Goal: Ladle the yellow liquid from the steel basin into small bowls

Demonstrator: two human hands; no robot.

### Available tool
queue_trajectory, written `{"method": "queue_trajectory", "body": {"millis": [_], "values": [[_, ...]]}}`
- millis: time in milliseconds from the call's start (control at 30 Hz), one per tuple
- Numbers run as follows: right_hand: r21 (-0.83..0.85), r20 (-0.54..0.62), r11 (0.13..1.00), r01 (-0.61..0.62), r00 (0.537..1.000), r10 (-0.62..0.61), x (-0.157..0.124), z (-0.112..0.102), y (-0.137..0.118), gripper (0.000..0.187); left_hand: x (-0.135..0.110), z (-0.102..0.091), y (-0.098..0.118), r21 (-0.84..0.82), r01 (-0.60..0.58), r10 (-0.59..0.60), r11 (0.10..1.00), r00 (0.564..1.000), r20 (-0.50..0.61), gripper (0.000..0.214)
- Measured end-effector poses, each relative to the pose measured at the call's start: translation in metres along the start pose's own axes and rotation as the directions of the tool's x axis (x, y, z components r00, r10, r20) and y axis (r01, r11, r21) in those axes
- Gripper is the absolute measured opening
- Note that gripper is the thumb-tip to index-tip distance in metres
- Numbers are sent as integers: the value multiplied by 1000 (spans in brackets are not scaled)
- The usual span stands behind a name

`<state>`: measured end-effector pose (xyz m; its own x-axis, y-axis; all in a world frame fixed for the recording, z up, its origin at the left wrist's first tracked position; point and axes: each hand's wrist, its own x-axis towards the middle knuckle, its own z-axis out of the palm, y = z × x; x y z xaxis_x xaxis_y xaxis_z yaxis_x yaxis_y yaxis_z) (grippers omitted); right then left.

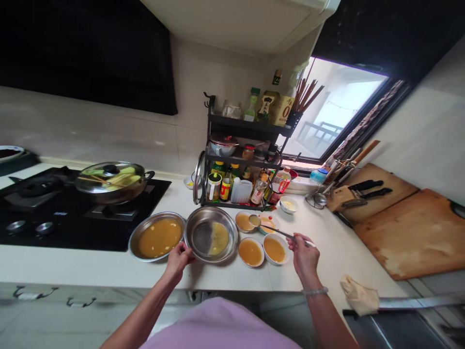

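Note:
My left hand grips the near rim of a steel basin that is tilted and holds a little yellow liquid. My right hand is closed on the handle of a metal spoon, whose bowl hangs over the small bowl at the back. Two more small bowls of orange-yellow liquid sit in front of it. A second steel basin, filled with the same liquid, stands to the left.
A black gas hob with a lidded pan is at the left. A black spice rack stands behind the bowls. Wooden chopping boards and a knife block are at the right. A crumpled cloth lies near the counter's edge.

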<state>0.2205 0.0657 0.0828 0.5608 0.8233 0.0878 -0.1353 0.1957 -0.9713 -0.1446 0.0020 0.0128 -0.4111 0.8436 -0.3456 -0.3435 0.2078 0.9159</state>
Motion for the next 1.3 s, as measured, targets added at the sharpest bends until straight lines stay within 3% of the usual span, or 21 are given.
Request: {"method": "queue_trajectory", "body": {"millis": [167, 300, 367, 467, 533, 567, 633, 767, 833, 967, 1067, 1167, 1300], "values": [[-161, -67, 979, 127, 988, -140, 20, -20, 4, 40, 1, -1, 1, 1, -2, 2, 1000, 1000, -16, 34], [-360, 78, 893, 269, 963, -259, 22, -29, 12, 40, 0, 0, 3, -16, -5, 5, 1000, 1000, -13, 34], [-410, 203, 818, 404, 915, -349, 19, -32, 15, 35, 0, 0, 3, -23, -7, 7, 1000, 1000, -8, 35], [-395, 428, 679, 619, 778, -460, 14, -34, 13, 26, 1, -1, 1, -17, -3, 3, 1000, 1000, -10, 36], [-360, 521, 621, 696, 703, -485, 8, -31, 9, 23, 2, -1, 0, -9, 3, -3, 1000, 1000, -8, 36], [-343, 538, 619, 707, 688, -487, 4, -27, 7, 22, 2, -1, 0, -4, 5, -5, 1000, 1000, -6, 36], [-305, 523, 669, 678, 706, -477, -8, -17, 5, 22, 2, -1, 0, 5, 5, -5, 1000, 1000, -3, 37], [-208, 508, 856, 474, 800, -319, -41, 11, 18, 23, 1, 1, 1, 11, -9, 9, 1000, 1000, -7, 38], [-172, 566, 894, 415, 784, -255, -56, 24, 31, 22, 1, 1, 2, 14, -12, 12, 1000, 1000, -10, 38], [-179, 659, 892, 416, 724, -205, -72, 39, 53, 24, 1, 2, 0, 29, -30, 30, 999, 1000, -8, 38], [-216, 663, 884, 414, 727, -178, -76, 42, 63, 24, 1, 2, -2, 38, -41, 41, 998, 999, 3, 39], [-239, 623, 917, 321, 775, -109, -80, 42, 69, 27, 1, 2, -3, 29, -43, 43, 999, 999, 16, 38], [-236, 456, 970, 49, 887, 66, -82, 43, 70, 34, 1, 2, -2, 25, -38, 38, 999, 999, 14, 37]]}}
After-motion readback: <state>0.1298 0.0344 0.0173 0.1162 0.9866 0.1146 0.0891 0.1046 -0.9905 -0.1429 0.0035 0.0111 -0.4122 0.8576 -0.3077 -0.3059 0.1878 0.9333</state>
